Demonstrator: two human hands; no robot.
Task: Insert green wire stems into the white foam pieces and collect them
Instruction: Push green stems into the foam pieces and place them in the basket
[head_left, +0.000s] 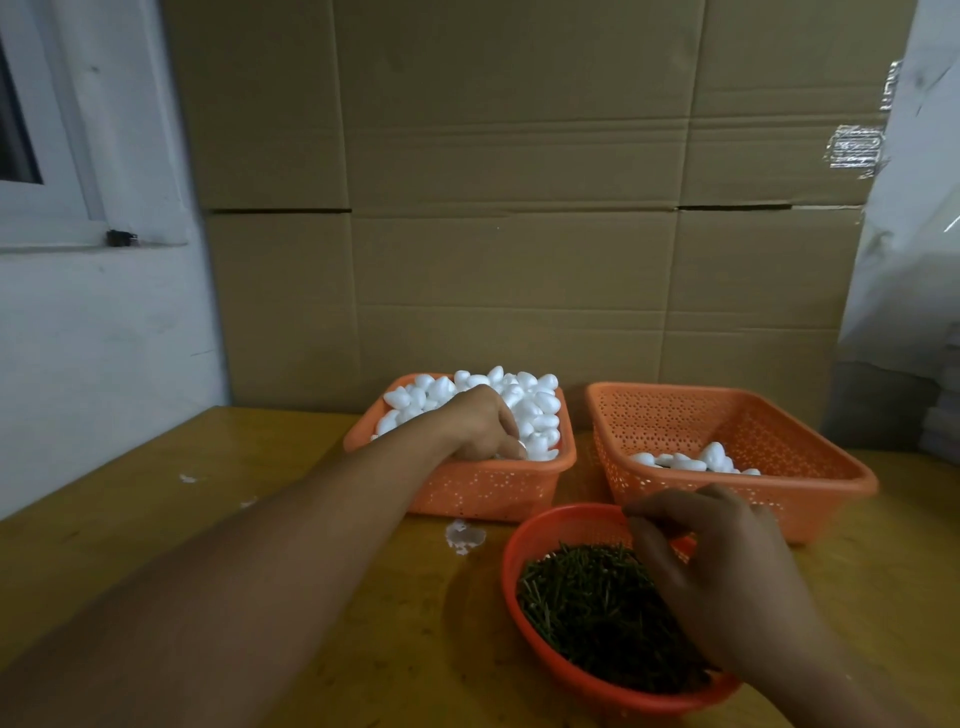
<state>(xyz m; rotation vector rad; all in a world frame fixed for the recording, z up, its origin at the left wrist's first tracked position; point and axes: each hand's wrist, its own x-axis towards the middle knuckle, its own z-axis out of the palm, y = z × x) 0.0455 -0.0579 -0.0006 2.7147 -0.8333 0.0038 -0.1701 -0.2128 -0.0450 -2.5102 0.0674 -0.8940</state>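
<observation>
Nearest you, your right hand (722, 582) hovers over the round red bowl (524, 587) of green stems (587, 603). Its fingers are curled and drawn together at the tips over the bowl's far rim, as if nipping a stem, but nothing green shows between them, so you cannot tell whether it has one. The stems lie in a loose heap directly under and to the left of that hand, most pointing roughly away from you, so a short drop of the fingertips reaches them.

A little farther, across the wooden table (156, 519), your left hand (483, 426) reaches into the left orange basket (467, 488), fingers bent down and closing on one of the white foam pieces (540, 410) at the basket's near right corner. That basket is heaped full.

To its right sits the second orange basket (810, 467), nearly empty, with only a few foam pieces (696, 460) on its floor; whether they carry stems is hidden.

The coming move looks like bringing the hands together between the baskets: the foam lies up and to the left of the stem hand, so the stem's point should face left towards it. The finished piece goes right, and the right hand is nearer that basket.
</observation>
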